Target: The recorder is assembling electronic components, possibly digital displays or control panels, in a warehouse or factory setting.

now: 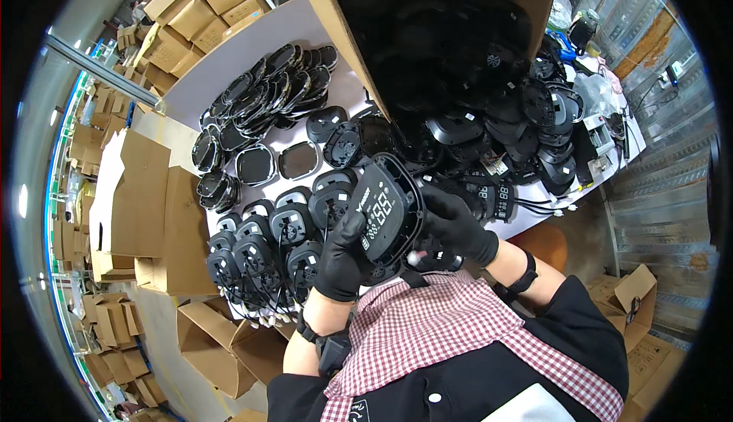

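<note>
Both of my hands wear black gloves and hold a rounded black display housing (391, 212) in front of my chest. White digits and icons show on its dark face, which is tilted up. My left hand (343, 258) is closed on its lower left edge, with the thumb over the face. At the opposite edge, my right hand (458, 223) grips the rim, its fingertips partly hidden. Just left of the housing stand several black units (290, 223) with cables hanging from them. Beyond these lie two frames with shiny rims, one of them a dark rectangular frame (298, 160).
A large open cardboard box (347, 40) full of black parts is tilted over the table. Glossy black frames (263, 90) are heaped at the far left. Black housings (527, 132) pile up on the right beside display boards (492, 199). Open cartons (221, 346) stand at the left.
</note>
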The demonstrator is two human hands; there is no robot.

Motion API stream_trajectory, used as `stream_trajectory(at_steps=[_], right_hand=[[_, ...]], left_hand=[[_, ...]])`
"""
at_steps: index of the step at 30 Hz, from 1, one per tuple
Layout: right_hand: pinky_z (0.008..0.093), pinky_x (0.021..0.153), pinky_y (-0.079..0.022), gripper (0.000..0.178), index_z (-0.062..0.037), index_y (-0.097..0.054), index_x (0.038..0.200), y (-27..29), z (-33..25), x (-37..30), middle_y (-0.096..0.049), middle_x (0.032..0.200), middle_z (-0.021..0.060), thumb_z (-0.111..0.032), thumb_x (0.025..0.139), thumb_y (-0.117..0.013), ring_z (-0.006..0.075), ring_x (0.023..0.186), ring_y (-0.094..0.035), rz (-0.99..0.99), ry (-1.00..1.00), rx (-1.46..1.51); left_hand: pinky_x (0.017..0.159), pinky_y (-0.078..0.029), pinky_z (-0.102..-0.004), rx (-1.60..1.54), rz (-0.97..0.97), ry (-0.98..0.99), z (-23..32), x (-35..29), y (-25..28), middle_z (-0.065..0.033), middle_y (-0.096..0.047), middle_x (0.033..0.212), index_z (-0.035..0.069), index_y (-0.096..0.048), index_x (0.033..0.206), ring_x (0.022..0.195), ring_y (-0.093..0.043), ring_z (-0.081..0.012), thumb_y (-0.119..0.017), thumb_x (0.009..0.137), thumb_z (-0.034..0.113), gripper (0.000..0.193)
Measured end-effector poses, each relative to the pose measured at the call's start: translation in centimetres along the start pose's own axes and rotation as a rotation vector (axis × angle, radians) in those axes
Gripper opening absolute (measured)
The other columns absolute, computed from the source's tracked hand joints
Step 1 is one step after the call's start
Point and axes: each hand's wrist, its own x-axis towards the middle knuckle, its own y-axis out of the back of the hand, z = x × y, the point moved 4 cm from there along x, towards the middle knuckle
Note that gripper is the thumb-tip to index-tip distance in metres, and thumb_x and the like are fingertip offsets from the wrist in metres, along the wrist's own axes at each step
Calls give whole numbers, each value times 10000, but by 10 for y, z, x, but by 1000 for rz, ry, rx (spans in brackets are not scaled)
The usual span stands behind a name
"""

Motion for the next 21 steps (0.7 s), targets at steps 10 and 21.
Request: stream_trajectory(at_steps=[10,21], right_hand=[[345,988,-441,589,20,-481,1306,-26,23,3,-589,1216,109,-338,887,-686,157,1091,-546,-10,-345,108],[324,967,-451,427,12,-539,1255,-4,77,8,-605,1192,70,-195,894,-637,151,1084,-564,453,-203,174]], left_hand=[[896,-528,-316,514,175,-350,28,0,27,-136,-590,1219,-41,-433,1330,1074,-604,-186,-710,859,216,604],[855,-505,-390,1902,330,-417,163,121,188,-162,-674,1089,83,-657,1139,996,-653,-288,-569,914,220,278]])
